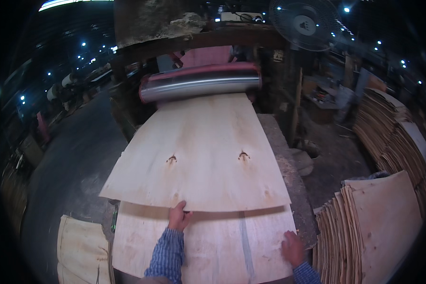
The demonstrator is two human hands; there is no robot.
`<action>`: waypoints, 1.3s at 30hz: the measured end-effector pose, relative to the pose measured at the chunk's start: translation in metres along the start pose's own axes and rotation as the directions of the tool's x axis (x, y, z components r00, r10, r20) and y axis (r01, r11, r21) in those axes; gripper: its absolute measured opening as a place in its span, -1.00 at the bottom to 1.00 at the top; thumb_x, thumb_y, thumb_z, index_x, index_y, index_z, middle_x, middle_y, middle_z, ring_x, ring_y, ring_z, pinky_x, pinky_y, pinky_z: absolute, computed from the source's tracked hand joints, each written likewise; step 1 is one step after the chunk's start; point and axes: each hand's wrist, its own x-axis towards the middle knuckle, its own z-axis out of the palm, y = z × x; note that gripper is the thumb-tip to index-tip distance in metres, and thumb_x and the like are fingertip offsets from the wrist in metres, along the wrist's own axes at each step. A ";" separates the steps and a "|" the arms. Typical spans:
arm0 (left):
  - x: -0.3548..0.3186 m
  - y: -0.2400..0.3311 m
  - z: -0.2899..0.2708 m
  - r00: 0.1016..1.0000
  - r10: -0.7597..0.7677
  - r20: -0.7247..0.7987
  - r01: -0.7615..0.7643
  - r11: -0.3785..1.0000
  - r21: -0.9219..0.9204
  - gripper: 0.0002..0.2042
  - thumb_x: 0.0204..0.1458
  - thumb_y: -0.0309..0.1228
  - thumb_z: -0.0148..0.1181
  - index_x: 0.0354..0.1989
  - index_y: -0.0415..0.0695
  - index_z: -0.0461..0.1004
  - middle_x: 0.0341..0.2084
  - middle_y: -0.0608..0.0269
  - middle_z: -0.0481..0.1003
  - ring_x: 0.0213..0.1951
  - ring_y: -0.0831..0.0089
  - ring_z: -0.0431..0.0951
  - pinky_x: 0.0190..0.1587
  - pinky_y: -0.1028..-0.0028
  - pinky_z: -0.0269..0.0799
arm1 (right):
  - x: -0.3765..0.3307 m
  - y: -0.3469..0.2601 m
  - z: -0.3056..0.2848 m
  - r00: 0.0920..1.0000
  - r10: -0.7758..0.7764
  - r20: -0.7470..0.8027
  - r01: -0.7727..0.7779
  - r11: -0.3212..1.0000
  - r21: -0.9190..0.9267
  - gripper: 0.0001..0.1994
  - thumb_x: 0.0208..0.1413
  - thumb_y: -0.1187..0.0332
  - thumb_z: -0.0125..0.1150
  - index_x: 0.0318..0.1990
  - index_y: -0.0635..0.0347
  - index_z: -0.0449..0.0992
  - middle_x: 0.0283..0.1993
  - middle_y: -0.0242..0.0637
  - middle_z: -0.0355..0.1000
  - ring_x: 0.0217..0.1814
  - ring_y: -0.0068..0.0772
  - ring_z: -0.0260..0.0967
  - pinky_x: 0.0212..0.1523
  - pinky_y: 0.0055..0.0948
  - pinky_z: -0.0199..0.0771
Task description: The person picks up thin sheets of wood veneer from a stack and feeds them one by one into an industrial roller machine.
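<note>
A large pale wood veneer sheet (pixel 203 151) with two dark knots comes out from under a metal roller (pixel 201 81) and lies over a second veneer sheet (pixel 208 246) on the table. My left hand (pixel 178 217) grips the near edge of the upper sheet, thumb on top. My right hand (pixel 292 247) rests flat on the right edge of the lower sheet. Both forearms wear blue checked sleeves.
A stack of curled veneer sheets (pixel 369 227) stands at the right, with more piled behind (pixel 393 132). A fan (pixel 304 22) hangs at the top right. A pale sack-like sheet (pixel 80 251) lies at the lower left beside the dark floor (pixel 71 161).
</note>
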 end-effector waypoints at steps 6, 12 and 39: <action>0.109 -0.036 0.007 0.973 -0.195 -0.120 0.166 0.962 -0.217 -0.78 0.18 -0.33 0.05 -0.13 -0.21 0.35 -0.44 0.18 0.43 -0.35 0.34 0.50 -0.43 0.43 0.47 | -0.044 0.017 0.011 0.996 0.047 -0.072 -0.060 0.980 -0.190 -0.58 -0.05 0.44 0.17 0.02 0.38 0.37 0.11 0.20 0.32 0.15 0.17 0.29 0.15 -0.11 0.31; 0.032 -0.044 0.020 0.987 -0.162 0.015 0.160 0.981 0.113 -0.68 0.16 -0.26 0.05 0.03 -0.11 0.31 -0.16 0.19 0.47 -0.21 0.30 0.52 -0.17 0.34 0.46 | -0.024 0.013 -0.022 0.936 0.351 0.016 -0.351 0.936 0.005 -0.58 -0.07 0.38 0.26 -0.03 0.39 0.42 -0.16 0.02 0.48 -0.12 -0.02 0.46 -0.09 -0.19 0.45; -0.270 -0.091 -0.129 0.994 -0.065 0.083 0.085 0.960 -0.268 -0.47 0.17 -0.41 -0.06 0.31 -0.24 0.04 0.22 -0.01 0.25 0.23 0.07 0.28 0.28 0.10 0.20 | 0.039 0.017 -0.056 0.805 0.057 0.591 -0.594 0.081 0.801 -0.51 0.04 0.44 -0.04 0.18 0.42 0.28 0.08 -0.02 0.41 0.07 -0.15 0.42 0.12 -0.30 0.40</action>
